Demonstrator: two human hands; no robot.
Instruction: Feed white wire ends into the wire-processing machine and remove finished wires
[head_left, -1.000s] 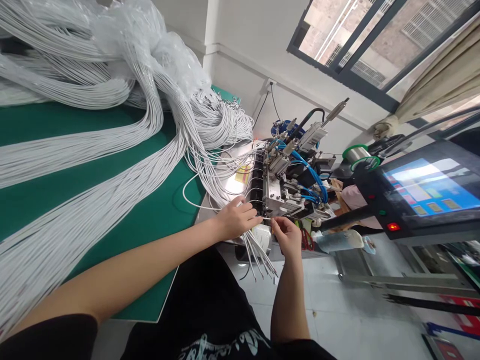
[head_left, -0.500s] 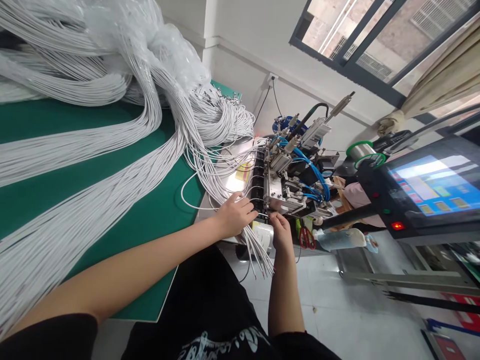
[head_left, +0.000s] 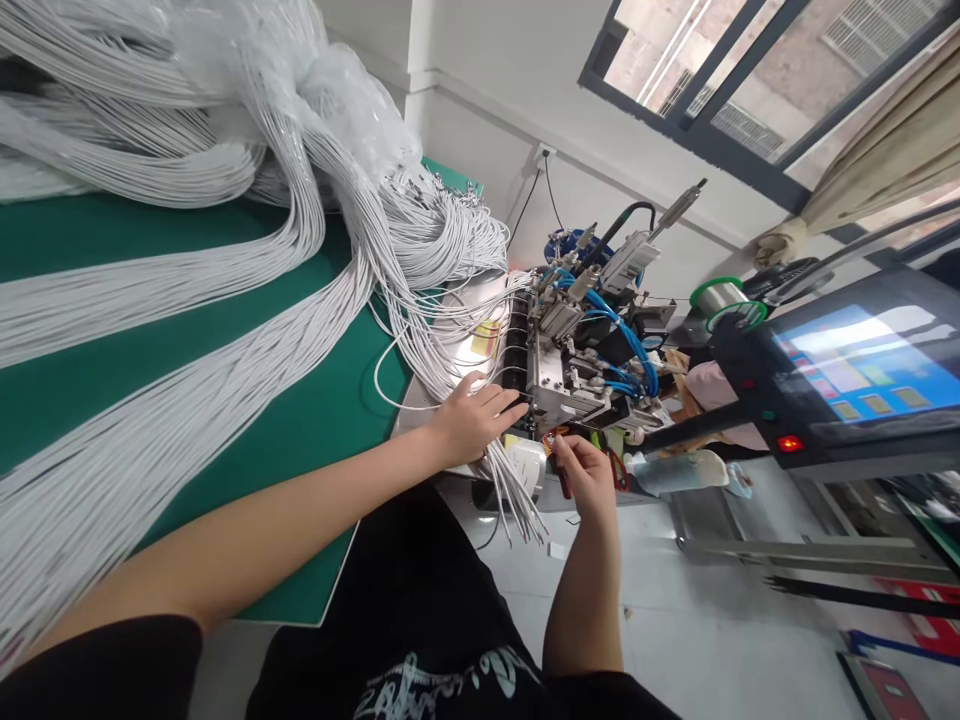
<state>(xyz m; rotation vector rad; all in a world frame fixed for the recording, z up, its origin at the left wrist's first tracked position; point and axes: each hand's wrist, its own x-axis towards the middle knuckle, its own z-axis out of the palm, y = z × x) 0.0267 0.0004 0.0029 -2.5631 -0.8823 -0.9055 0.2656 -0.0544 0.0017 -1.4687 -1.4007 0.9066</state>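
- Resting over a white cable bundle [head_left: 415,338], my left hand [head_left: 472,420] is palm down and loosely curved, its fingers reaching forward; how firmly it grips, I cannot tell.
- The bundle runs in from beyond my left hand, passes beneath it, and its loose cable ends [head_left: 514,490] hang out on the side nearer my body, between my two hands.
- My right hand [head_left: 585,472] is just right of those ends, fingers folded and the thumb tip close to the forefinger; I cannot tell whether anything sits between them.
- Beside my right fingertips is a small orange-and-black tool [head_left: 564,484], partly hidden, so I cannot say whether I touch it.
- Just past my left fingertips stands a wire-processing machine [head_left: 551,370], with blue air tubes [head_left: 634,345] looping on its far side from that hand.
- Along its near edge, ahead of my left fingers, a black slotted strip [head_left: 515,345] takes single white cables.
- A yellow label [head_left: 486,337] lies a little beyond my left knuckles.
- Near my right hand, on its outer side, show a red loop handle [head_left: 621,472] and a pale bottle [head_left: 682,472].
- Well apart to the right of that hand are a lit touchscreen [head_left: 870,360] and, farther forward, a green-rimmed wire spool [head_left: 721,300].
- Left of my left hand, the green worktop [head_left: 345,420] carries long cable hanks [head_left: 225,410] and, farther forward, crumpled clear plastic wrap [head_left: 352,110].
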